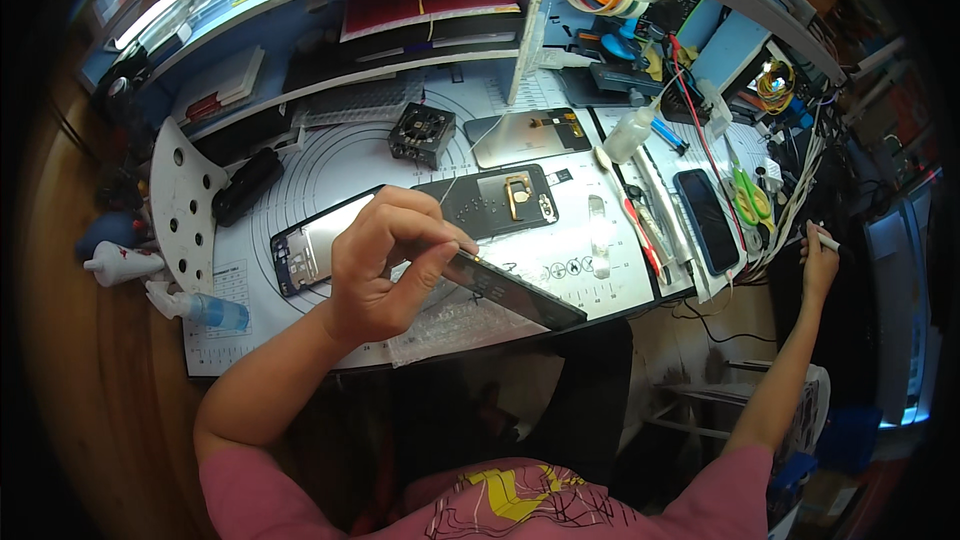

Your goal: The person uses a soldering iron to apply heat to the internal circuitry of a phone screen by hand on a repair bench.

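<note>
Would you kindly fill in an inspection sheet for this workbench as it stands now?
Surface: white mat with printed rings, partly covered.
Job's things: dark thin panel, held tilted; open phone frame and dark plate lying on the mat.
Clutter: black fan box, blue spray bottle, clear bottle, dark phone.
Hands: left hand pinches the panel's upper end; right hand, far right, holds a slim white object.
Cables: red cable and pale cable bundle, right side.
Surroundings: shelf unit behind; wooden floor, left.

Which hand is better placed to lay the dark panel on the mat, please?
Probably the left hand: it grips the panel by the mat; the right hand, off right, holds a pale object.
</note>
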Tool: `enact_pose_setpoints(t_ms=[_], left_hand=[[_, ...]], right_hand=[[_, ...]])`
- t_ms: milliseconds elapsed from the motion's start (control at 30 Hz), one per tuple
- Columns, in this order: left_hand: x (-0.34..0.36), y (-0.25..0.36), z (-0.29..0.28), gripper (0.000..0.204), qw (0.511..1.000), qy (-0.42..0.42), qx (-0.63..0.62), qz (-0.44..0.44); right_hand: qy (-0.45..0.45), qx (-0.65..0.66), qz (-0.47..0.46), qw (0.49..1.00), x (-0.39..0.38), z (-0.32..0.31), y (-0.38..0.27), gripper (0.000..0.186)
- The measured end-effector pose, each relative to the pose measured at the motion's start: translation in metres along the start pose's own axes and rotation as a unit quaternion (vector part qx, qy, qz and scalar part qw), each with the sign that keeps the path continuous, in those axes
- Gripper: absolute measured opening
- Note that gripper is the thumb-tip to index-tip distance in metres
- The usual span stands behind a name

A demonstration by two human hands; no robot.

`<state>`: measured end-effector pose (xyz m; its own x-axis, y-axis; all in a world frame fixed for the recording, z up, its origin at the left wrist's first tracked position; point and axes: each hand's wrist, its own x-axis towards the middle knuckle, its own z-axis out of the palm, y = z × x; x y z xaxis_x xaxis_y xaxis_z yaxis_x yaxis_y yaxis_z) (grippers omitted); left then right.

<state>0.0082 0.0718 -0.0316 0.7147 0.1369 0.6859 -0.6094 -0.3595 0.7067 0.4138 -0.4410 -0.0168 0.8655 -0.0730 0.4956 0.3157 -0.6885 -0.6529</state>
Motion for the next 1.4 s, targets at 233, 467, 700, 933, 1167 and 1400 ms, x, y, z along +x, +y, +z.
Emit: enact_pose_setpoints(t_ms=[233,467,700,933,1167,1400], left_hand=[[0.001,0.003,-0.001,0.016,0.999,-0.009,0.046,0.012],[0.002,0.004,-0.004,0.019,0.993,-0.025,0.097,0.058],[0.001,0.004,-0.003,0.024,0.991,-0.011,0.109,0.071],[0.003,0.005,-0.003,0.023,0.985,-0.006,0.146,0.091],[0.006,0.008,-0.005,0.022,0.977,-0.017,0.190,0.093],[0.002,0.007,-0.005,0.022,0.977,-0.021,0.196,0.079]], right_hand=[[0.241,0.183,-0.159,0.940,-0.069,-0.018,-0.114,0.032],[-0.166,0.686,0.006,0.708,-0.210,0.070,-0.203,0.036],[-0.304,0.712,0.063,0.630,-0.256,0.132,-0.272,0.030],[-0.302,0.715,0.047,0.629,-0.263,0.139,-0.276,0.031],[-0.294,0.724,0.005,0.623,-0.266,0.140,-0.274,0.032],[-0.217,0.664,-0.053,0.714,-0.273,0.145,-0.276,0.028]])
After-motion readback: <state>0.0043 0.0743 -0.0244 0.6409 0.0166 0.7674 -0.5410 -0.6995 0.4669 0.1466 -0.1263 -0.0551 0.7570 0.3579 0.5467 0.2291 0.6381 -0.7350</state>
